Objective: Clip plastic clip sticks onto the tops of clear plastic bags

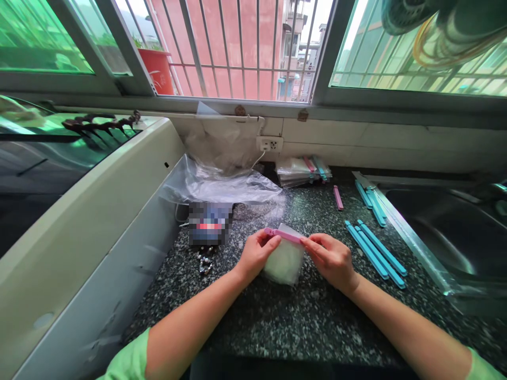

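The small clear bag (284, 261) is standing on the speckled countertop (277, 316), just in front of the person, with a pink sealing clip (285, 235) lying along its top edge. The left hand (256, 253) is curling closed around the clip's left end, thumb and fingers pinching it and the bag's corner. The right hand (330, 258) is pinching the clip's right end, knuckles turned upward. Both forearms are angling inward from the counter's near edge. To the right, 3 blue clips (376, 253) are lying near the right hand, with the sink (455, 237) beyond them. To the left, a white appliance (91, 221) is walling the counter. Behind, crumpled plastic (222, 182) is lying well apart.
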`<state>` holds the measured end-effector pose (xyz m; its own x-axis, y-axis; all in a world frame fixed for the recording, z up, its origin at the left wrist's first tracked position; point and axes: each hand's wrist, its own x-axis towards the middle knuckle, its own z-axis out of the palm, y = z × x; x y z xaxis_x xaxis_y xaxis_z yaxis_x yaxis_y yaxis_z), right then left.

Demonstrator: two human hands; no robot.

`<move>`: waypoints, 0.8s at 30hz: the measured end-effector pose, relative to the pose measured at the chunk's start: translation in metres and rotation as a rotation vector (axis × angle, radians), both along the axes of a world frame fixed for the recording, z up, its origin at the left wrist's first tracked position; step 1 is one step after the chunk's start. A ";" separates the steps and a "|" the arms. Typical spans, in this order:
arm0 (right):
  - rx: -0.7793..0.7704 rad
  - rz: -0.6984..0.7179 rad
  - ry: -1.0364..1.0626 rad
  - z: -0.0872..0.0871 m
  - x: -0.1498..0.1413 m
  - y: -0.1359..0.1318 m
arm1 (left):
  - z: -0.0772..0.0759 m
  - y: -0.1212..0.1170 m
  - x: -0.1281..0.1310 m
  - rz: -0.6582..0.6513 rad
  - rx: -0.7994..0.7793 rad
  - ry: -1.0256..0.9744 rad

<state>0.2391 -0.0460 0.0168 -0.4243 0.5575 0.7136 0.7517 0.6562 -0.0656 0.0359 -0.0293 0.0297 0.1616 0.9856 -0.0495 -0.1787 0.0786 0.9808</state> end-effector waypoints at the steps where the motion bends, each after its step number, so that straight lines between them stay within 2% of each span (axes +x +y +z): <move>1: 0.008 -0.015 -0.016 0.000 0.000 0.000 | 0.001 0.001 0.000 0.017 0.005 0.014; 4: 0.018 -0.013 -0.026 0.001 -0.001 -0.001 | 0.001 0.003 0.000 0.076 0.011 0.038; 6: -0.029 0.008 0.045 0.001 0.000 -0.002 | 0.001 0.003 0.000 0.088 0.016 0.027; 8: -0.148 0.009 0.198 0.002 0.000 -0.001 | 0.002 0.003 0.000 0.068 0.022 0.009; 11: -0.416 0.018 0.401 0.003 0.001 0.001 | 0.002 0.002 0.001 0.011 0.042 -0.001; 13: -0.567 0.055 0.434 0.004 0.000 0.003 | 0.000 0.003 0.000 -0.017 0.071 0.008; 15: -0.641 0.077 0.431 0.004 -0.001 0.004 | -0.002 0.004 -0.001 -0.030 0.107 0.027; 24: -0.593 0.089 0.477 0.003 -0.003 0.004 | -0.003 0.006 -0.006 -0.041 0.236 0.150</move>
